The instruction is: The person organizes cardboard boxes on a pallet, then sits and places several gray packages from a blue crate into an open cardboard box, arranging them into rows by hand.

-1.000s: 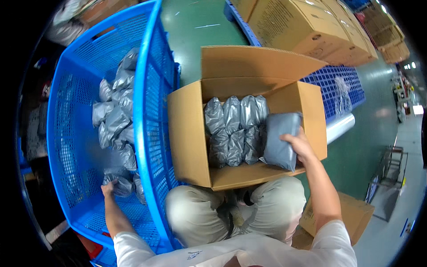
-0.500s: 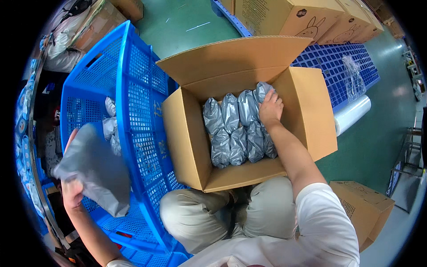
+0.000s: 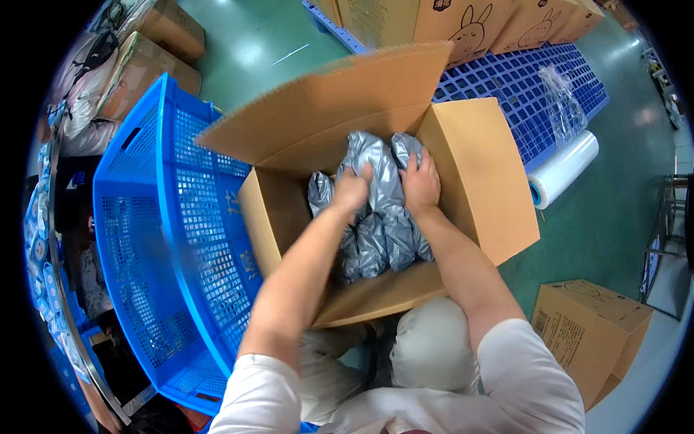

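An open cardboard box [image 3: 515, 181] stands before my knees, with several filled grey plastic bags [image 3: 371, 242] packed in rows inside. My left hand [image 3: 352, 191] is closed at the side of a larger-looking grey bag [image 3: 376, 163] lying on top toward the far side of the box. Its fingers are partly hidden and a little blurred. At the far right corner, my right hand [image 3: 422, 181] lies with fingers extended over another grey bag [image 3: 403, 147], pressing against it. One more grey bag [image 3: 319, 189] shows left of my left hand.
A blue slatted plastic basket [image 3: 173, 195] stands close on the left. Beyond the box are a blue pallet [image 3: 491, 81] with cartons [image 3: 463, 32] and a roll of clear film [image 3: 567, 168]. Another carton [image 3: 589, 333] sits at the lower right.
My left hand has carried a grey bag from above the basket into the box. My right hand stays at the far right bags. The view has shifted slightly.
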{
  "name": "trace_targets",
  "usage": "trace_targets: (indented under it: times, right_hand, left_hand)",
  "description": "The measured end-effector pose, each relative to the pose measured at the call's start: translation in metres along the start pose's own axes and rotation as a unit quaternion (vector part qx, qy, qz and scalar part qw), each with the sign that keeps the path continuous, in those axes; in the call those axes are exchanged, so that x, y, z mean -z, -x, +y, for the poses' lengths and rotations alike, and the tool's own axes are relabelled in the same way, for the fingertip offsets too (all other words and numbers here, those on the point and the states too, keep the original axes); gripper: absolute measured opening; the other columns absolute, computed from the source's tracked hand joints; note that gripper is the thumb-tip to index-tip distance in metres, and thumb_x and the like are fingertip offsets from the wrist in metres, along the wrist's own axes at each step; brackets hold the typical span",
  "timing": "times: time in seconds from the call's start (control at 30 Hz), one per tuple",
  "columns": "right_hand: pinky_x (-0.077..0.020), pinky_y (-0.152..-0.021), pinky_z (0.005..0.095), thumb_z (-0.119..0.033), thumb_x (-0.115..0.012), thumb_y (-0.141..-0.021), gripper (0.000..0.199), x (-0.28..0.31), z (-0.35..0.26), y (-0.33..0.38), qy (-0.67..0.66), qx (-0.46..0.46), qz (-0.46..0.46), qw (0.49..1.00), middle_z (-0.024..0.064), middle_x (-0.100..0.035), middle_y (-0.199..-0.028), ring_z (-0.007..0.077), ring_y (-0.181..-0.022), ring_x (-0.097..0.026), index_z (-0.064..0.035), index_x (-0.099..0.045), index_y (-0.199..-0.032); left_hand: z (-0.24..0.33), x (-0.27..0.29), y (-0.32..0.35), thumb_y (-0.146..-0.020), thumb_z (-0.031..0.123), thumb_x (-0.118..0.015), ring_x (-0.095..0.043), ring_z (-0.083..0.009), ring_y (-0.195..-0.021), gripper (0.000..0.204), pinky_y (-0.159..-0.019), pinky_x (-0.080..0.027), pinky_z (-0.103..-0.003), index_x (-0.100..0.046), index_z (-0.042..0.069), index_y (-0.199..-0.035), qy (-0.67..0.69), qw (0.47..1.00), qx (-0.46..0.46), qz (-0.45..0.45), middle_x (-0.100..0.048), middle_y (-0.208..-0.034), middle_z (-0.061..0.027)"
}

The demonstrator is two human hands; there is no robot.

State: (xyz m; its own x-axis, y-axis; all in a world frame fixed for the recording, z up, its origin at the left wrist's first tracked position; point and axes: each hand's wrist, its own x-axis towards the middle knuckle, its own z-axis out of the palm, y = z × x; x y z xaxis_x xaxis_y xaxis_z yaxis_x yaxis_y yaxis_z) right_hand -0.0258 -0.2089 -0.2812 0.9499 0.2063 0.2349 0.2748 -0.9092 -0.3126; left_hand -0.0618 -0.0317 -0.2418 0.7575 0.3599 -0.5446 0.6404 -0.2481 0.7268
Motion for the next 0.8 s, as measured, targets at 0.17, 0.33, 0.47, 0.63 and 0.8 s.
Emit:
trace_targets:
  times: [0.17,0.33,0.47,0.63,0.8]
  right_hand:
    - [-0.0392,-0.109,0.049,-0.022,-0.061,-0.093,0.034,0.022,0.008,-0.005,-0.083,0.03,0.048,0.995,0.0209,-0.062,-0.127,0.0399,-0.128,-0.051,0.0023,-0.063,-0.116]
    - [-0.0191,-0.121,0.0509,-0.026,-0.059,-0.095,0.059,0.006,0.016,0.004,-0.04,0.078,-0.089,0.992,0.019,-0.035,-0.157,0.0374,-0.148,-0.027,0.007,-0.046,-0.142]
    - [-0.0181,-0.122,0.0493,-0.027,-0.059,-0.095,0.064,-0.002,0.015,-0.003,0.003,0.11,-0.134,0.985,0.0183,-0.032,-0.159,0.0365,-0.149,-0.025,0.0062,-0.039,-0.147]
    - [-0.0251,-0.119,0.0487,-0.022,-0.061,-0.092,0.056,0.022,0.018,0.002,0.051,0.123,-0.171,0.976,0.0247,-0.038,-0.153,0.0434,-0.143,-0.033,0.0046,-0.047,-0.139]
    - [-0.0443,-0.103,0.0441,-0.021,-0.061,-0.094,0.038,0.08,-0.049,-0.001,-0.09,0.153,-0.256,0.95,0.0256,-0.059,-0.128,0.041,-0.119,-0.056,0.0034,-0.061,-0.123]
  left_hand:
    - [-0.007,-0.076,0.006,-0.099,0.04,-0.054,-0.033,-0.0379,-0.146,0.082,-0.118,-0.028,-0.037,-0.018,-0.006,-0.155,0.024,0.997,-0.021,-0.064,-0.035,-0.154,-0.0307]
    - [-0.024,-0.046,0.002,-0.099,0.024,-0.055,-0.041,-0.0349,-0.142,0.079,-0.114,-0.033,-0.034,-0.009,0.003,-0.159,-0.079,0.964,-0.159,-0.197,-0.039,-0.153,-0.0268]
    - [0.007,0.006,0.008,-0.097,0.03,-0.054,-0.047,-0.0374,-0.135,0.061,-0.114,-0.036,-0.04,-0.039,0.002,-0.149,-0.264,0.925,-0.172,-0.211,-0.048,-0.146,-0.0271]
    - [0.133,0.126,0.098,-0.095,0.026,-0.061,-0.068,-0.0335,-0.093,0.031,-0.084,-0.053,-0.045,-0.068,0.001,-0.112,-0.327,0.824,-0.35,-0.303,-0.071,-0.101,-0.0197]
    - [0.208,0.19,0.138,-0.091,0.039,-0.063,-0.069,-0.03,-0.088,0.039,-0.082,-0.053,-0.039,-0.072,0.002,-0.099,-0.116,0.888,-0.427,-0.126,-0.073,-0.091,-0.016]
